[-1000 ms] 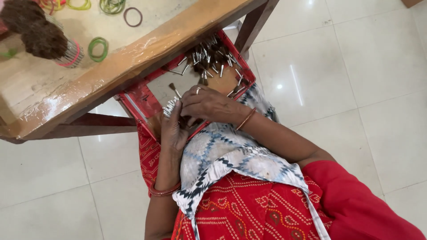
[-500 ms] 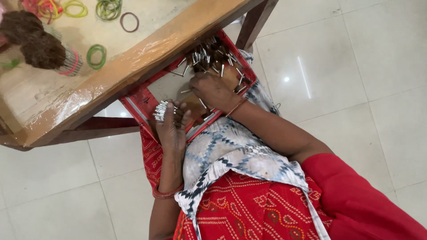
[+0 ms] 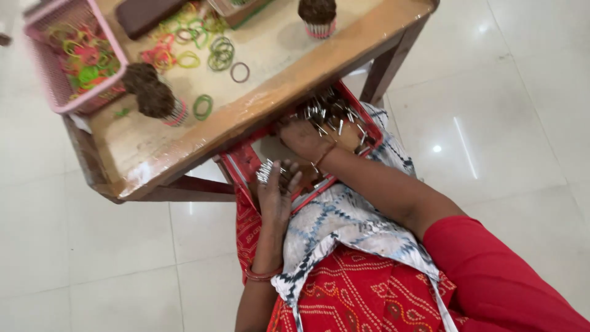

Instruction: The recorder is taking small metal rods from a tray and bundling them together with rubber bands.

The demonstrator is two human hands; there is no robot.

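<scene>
Your left hand [image 3: 275, 193] grips a bundle of metal pins [image 3: 265, 171] above the red tray [image 3: 246, 163] on your lap, while your right hand [image 3: 305, 136] pinches more from the pile [image 3: 332, 110]. Keep the bundle tight and even. The pins' long axes point up-left, toward the worktop [image 3: 246, 123].

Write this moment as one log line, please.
left hand: holds bunch of small metal pieces | right hand: in red tray, on loose pieces
</scene>
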